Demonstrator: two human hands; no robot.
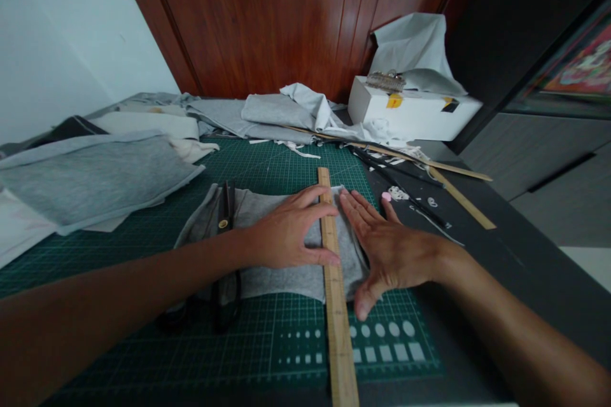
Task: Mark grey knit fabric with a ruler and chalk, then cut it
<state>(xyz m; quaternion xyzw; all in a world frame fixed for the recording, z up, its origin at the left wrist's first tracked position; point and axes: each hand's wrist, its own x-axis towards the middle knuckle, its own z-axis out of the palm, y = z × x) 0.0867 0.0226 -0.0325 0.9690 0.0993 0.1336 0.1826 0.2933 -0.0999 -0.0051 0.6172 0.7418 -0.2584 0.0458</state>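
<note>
A grey piece of fabric lies flat on the green cutting mat. A wooden ruler runs lengthwise across the fabric's right part. My left hand presses on the ruler and the fabric, thumb and fingers spread against the ruler's left edge. My right hand lies flat beside the ruler's right edge, fingers together on the fabric's right end, holding nothing. Black scissors rest on the fabric under my left forearm.
Stacks of grey and white fabric cover the left and back of the table. A white box stands at the back right, with a second long wooden ruler, a small pink piece and scraps near it. A wooden door is behind.
</note>
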